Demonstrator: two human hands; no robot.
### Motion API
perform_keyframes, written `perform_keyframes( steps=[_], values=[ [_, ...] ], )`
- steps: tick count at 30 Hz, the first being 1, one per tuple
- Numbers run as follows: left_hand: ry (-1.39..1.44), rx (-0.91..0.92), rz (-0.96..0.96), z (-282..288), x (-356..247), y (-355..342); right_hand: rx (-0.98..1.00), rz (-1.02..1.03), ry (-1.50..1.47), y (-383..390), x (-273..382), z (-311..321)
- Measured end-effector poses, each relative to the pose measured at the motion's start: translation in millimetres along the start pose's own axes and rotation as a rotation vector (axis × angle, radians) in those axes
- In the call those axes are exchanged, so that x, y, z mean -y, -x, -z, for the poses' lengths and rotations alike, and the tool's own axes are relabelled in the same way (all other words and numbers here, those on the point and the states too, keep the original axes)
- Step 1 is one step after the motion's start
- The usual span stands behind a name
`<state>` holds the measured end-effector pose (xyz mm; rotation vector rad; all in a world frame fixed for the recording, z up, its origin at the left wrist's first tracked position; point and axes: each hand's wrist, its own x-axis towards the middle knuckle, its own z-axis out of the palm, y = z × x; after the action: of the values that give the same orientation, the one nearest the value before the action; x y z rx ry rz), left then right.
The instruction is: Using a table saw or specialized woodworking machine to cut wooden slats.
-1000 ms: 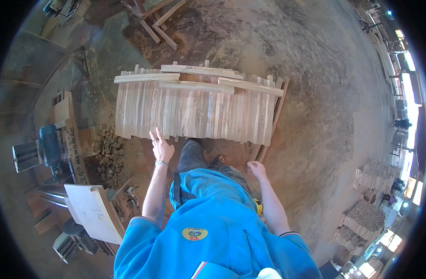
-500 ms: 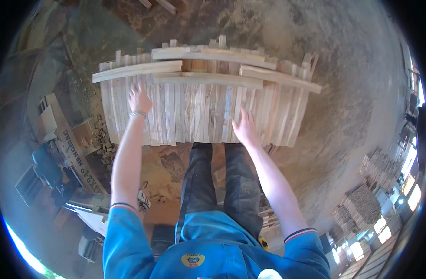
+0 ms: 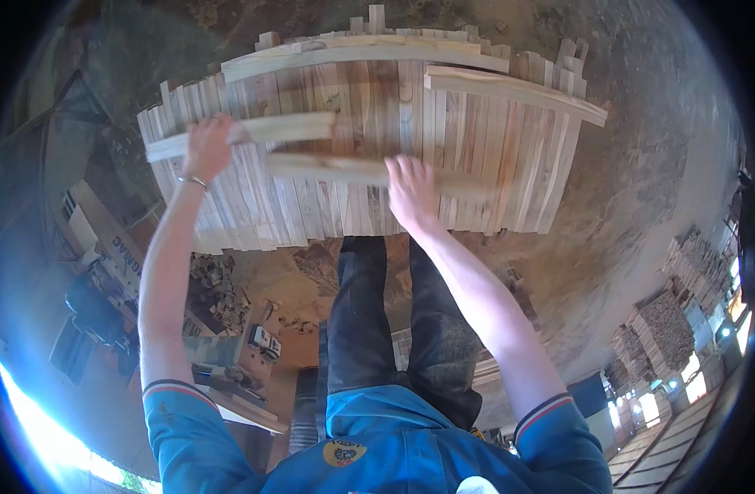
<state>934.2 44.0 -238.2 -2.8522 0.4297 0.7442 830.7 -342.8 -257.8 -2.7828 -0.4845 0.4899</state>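
Note:
A wide layer of pale wooden strips [image 3: 369, 202] lies side by side in front of me, their ends pointing toward me. My left hand [image 3: 207, 150] is closed over a loose strip [image 3: 291, 127] that lies crosswise at the left. At the middle, my right hand [image 3: 411, 194] has its fingers over a second crosswise strip [image 3: 324, 169], which is smeared by motion. Its fingertips curl over the far edge of that strip. Farther off, another loose strip [image 3: 509, 89] rests across the layer at the right, and a long one [image 3: 361, 51] along the back.
Short strip ends [image 3: 377, 18] jut out past the layer's far edge. Brown, dusty floor [image 3: 633, 189] surrounds it. Scattered wood offcuts [image 3: 217, 288] lie at the lower left, near a long board [image 3: 118, 239]. Stacked wood [image 3: 661, 329] stands at the far right.
Both hands have taken hold of crosswise strips. The left strip has shifted left, and the middle strip has come nearer to me. The view has also shifted, so the layer sits higher.

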Motion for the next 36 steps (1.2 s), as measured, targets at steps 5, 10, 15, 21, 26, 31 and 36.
perform_keyframes(
  steps=[5, 10, 15, 21, 26, 31, 36],
  values=[
    [0.311, -0.095, -0.182, 17.3, -133.8, 14.9, 0.106, -0.131, -0.046, 82.2, -33.6, 10.7],
    [0.223, -0.002, -0.328, 50.3, -286.5, -11.1, -0.002, -0.173, 0.033, 101.6, -57.3, 20.9],
    [0.496, 0.119, -0.378, 81.5, -358.2, -74.6, -0.089, -0.325, -0.002, 109.5, -78.5, 26.3],
    [0.217, -0.575, -0.070, 94.0, -362.3, -174.4, -0.042, -0.402, -0.519, 136.4, -59.9, 5.5],
    [0.273, -0.291, -0.246, 93.5, -367.6, -157.5, 0.152, -0.611, -0.860, 180.1, -25.4, -17.3],
    [0.338, -0.222, -0.138, 35.4, -318.2, -71.9, 0.311, -0.751, -1.029, 193.1, -8.7, -15.8],
    [0.531, 0.066, -0.208, 32.7, -339.2, -0.8, 0.173, -0.786, -1.052, 198.8, -39.5, -21.2]
  ],
)
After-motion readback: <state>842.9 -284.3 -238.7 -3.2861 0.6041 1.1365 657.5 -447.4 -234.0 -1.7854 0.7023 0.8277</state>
